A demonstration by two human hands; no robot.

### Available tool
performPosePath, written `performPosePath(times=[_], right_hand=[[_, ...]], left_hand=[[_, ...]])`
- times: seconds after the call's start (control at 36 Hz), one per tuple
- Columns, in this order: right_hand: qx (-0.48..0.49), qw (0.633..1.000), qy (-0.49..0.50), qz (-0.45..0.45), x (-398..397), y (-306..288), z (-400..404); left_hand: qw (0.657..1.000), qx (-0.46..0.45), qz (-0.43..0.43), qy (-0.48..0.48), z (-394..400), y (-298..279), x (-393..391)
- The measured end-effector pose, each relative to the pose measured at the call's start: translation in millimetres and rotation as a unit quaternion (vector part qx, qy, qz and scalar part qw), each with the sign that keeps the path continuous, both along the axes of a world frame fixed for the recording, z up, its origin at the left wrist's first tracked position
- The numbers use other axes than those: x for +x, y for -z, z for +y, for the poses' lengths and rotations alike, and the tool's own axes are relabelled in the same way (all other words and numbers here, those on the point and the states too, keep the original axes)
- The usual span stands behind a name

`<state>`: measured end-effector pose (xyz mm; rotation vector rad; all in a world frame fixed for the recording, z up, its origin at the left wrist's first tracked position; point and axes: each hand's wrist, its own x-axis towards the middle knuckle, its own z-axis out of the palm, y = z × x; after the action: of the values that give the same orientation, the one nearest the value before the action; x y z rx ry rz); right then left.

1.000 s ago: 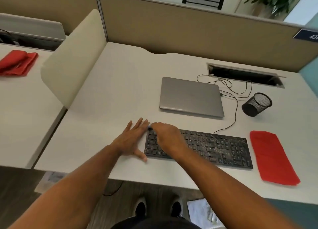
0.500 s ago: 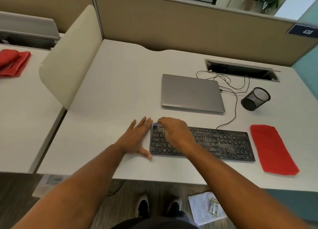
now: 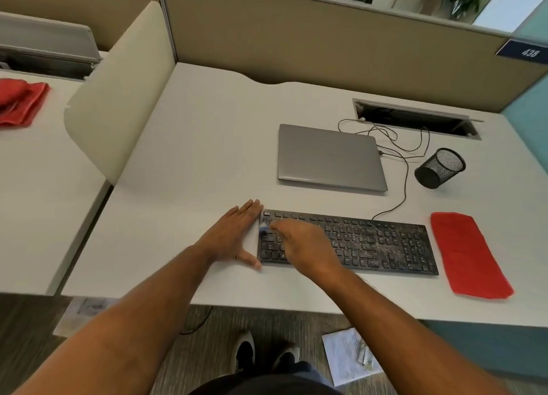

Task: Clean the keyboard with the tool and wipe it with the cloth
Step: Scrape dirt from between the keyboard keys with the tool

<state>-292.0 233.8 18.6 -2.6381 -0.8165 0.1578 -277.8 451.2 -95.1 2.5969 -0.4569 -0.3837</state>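
While right hand (image 3: 307, 248) pinches blue brush (image 3: 263, 230) on keyboard (image 3: 385, 243), left hand (image 3: 234, 234) flat, bracing edge. Risk: hard flicks scatter crumbs onto desk (image 3: 207, 157).

The keyboard (image 3: 350, 242) is black matt plastic, its keys speckled with pale crumbs and dust toward the middle and right. Beside it the cloth (image 3: 468, 253) is red, soft and napped, like microfibre. The laptop (image 3: 330, 157) has a smooth, brushed grey metal lid with a dull sheen. The cup (image 3: 440, 168) is black wire mesh. The desk (image 3: 207, 133) is a smooth, matt off-white laminate. The partition (image 3: 296, 38) looks like woven tan fabric. Paper (image 3: 350, 356) lies on the wood-grain floor.
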Motion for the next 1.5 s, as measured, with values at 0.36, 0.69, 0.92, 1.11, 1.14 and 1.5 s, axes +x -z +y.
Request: performPosePath(times=[0.36,0.69,0.92,1.11,1.14,1.5], right_hand=[[-0.005,0.999,-0.052,0.003,-18,7,-7],[0.002,0.998,-0.057,0.01,-31,15,-13],[-0.004,0.998,-0.061,-0.01,-40,19,-18],[-0.005,0.997,-0.065,-0.028,-43,26,-17],[-0.009,0.998,-0.053,-0.029,-42,27,-21],[-0.016,0.999,-0.038,-0.019,-44,18,-19]], left_hand=[[0.999,0.0,0.021,0.03,5,-1,4],[0.999,0.016,0.018,0.041,5,-1,6],[0.999,0.021,0.021,0.04,5,-1,5],[0.999,0.023,0.018,0.04,4,-1,4],[0.999,0.022,0.018,0.04,4,-1,3],[0.999,0.028,0.009,0.019,0,0,-1]])
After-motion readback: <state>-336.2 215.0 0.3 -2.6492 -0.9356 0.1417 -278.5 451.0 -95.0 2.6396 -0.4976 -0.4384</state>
